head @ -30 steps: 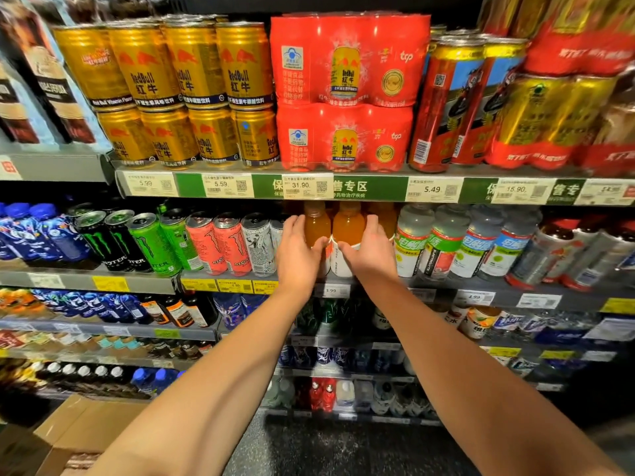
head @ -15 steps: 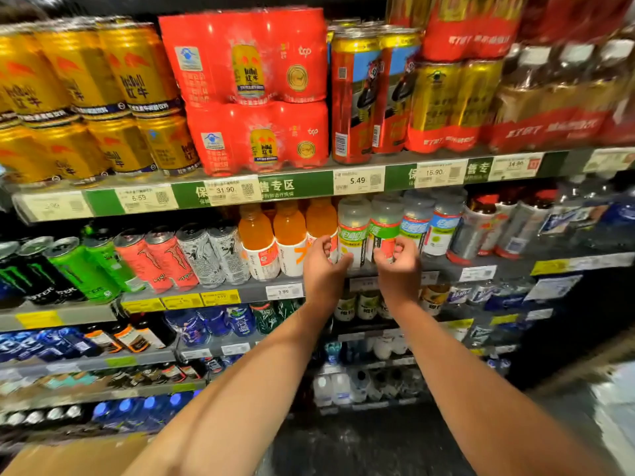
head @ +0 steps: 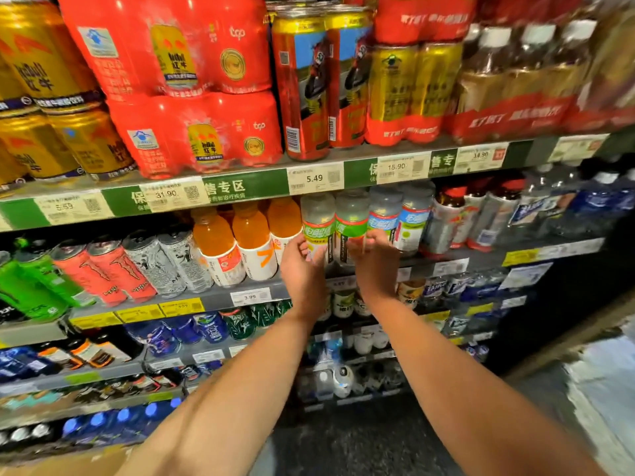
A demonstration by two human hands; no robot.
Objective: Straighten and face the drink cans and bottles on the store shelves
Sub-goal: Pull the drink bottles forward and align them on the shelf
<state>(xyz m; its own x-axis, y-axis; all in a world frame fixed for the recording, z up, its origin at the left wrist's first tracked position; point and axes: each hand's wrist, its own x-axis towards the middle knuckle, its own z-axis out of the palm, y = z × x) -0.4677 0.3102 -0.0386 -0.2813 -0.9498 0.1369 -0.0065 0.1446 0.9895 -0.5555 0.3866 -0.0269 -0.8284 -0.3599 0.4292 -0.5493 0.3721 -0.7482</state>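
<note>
Here, both arms reach up to the second shelf (head: 481,250) from the top of a drinks rack. Left hand (head: 302,266) wraps the lower body of a clear bottle with a green label (head: 318,223); fingers curled round its left side, thumb not visible. Right hand (head: 374,261) grips the neighbouring green-label bottle (head: 350,221) the same way, fingers curled at its right side near the base. The two bottles stand upright, touching or nearly so, at the shelf's front edge, labels facing out (text on them too blurred to read). Just right of them: two clear bottles with blue labels (head: 400,218), then dark bottles with red caps (head: 453,214), then blue-labelled water bottles (head: 591,197) further right, blurred. Just left of the held pair: three orange bottles (head: 251,235) with white lower labels, upright; the rightmost is touching or just beside the left hand. Further left, tall cans tilted by the lens: grey-white (head: 171,262), salmon-pink (head: 106,269), green (head: 31,286). Top shelf above: gold cans (head: 44,80) at left, red shrink-wrapped packs (head: 178,63) stacked two high, two tall red cans (head: 302,87) directly above the held bottles, gold-and-red packs (head: 409,87) to the right. Price tags (head: 314,178) line the green shelf strip; one reads 5.49. Lower shelves hold small dark and blue bottles, too blurred to identify.
</note>
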